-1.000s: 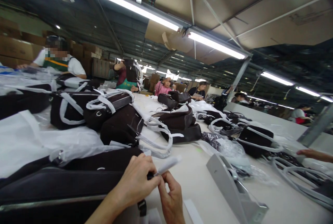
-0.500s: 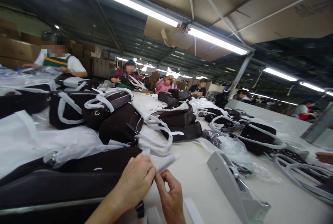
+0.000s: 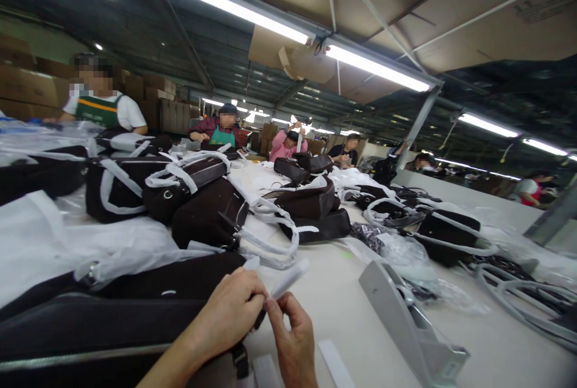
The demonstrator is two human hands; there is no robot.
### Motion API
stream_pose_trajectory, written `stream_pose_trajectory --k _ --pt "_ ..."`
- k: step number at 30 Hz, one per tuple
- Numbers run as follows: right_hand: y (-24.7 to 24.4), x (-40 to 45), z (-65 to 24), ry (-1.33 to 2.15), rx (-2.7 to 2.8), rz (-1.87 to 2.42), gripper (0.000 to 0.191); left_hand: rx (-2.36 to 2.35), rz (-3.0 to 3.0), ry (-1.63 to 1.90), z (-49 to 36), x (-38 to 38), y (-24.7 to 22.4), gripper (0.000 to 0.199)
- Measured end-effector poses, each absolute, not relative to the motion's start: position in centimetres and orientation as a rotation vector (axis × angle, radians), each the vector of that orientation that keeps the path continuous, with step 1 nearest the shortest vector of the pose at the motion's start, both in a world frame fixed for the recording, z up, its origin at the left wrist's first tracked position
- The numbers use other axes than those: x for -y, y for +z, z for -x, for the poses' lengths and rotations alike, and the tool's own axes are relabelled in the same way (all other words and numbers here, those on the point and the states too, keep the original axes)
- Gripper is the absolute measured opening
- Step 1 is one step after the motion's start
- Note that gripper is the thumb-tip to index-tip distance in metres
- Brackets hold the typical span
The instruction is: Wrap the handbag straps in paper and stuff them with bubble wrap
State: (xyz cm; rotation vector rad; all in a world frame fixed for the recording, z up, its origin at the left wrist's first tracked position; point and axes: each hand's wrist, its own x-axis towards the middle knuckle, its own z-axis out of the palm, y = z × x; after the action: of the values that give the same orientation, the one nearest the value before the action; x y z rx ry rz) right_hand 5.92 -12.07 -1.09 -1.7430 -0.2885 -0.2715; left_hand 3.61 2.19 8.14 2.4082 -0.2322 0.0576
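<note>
Close in front of me lies a large black bag (image 3: 135, 310) with a metal zip along its near side. At its right end my left hand (image 3: 234, 307) is closed, and a dark bit of the bag's strap or edge shows under its fingers. A white strip of wrapping (image 3: 288, 277) sticks out past the fingertips, up and to the right. My right hand (image 3: 293, 337) pinches at the near end of that strip, thumb and forefinger touching the left hand. The exact grip of the left fingers is hidden. A black buckle (image 3: 240, 361) hangs below the left wrist.
A grey tape dispenser (image 3: 406, 322) stands to the right. White strips (image 3: 335, 364) lie by my right wrist. Several black bags with white-wrapped handles (image 3: 211, 213) crowd the table beyond. Clear plastic (image 3: 415, 261) lies farther right. Co-workers (image 3: 220, 126) sit across the table.
My hands have shifted slightly, still pinched together at the strip. Across the table, a co-worker has lowered a black bag. Another person's hand at the right edge has gone from view.
</note>
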Motion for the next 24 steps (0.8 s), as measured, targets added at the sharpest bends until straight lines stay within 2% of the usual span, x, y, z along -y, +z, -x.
stream_pose_trajectory --k 6,12,24 --pt "-1.6 11.9 -5.7 -0.250 0.247 1.698 0.043 0.254 -2.342 0.083 -3.8 -2.5 7.9 0.022" --pt "-2.5 12.2 -6.0 -0.198 0.293 1.641 0.032 0.286 -2.328 0.061 -3.5 -2.4 8.4 0.020" --pt "-3.2 12.3 -6.2 -0.467 0.227 1.511 0.028 0.227 -2.332 0.076 -4.0 -2.3 7.8 0.024"
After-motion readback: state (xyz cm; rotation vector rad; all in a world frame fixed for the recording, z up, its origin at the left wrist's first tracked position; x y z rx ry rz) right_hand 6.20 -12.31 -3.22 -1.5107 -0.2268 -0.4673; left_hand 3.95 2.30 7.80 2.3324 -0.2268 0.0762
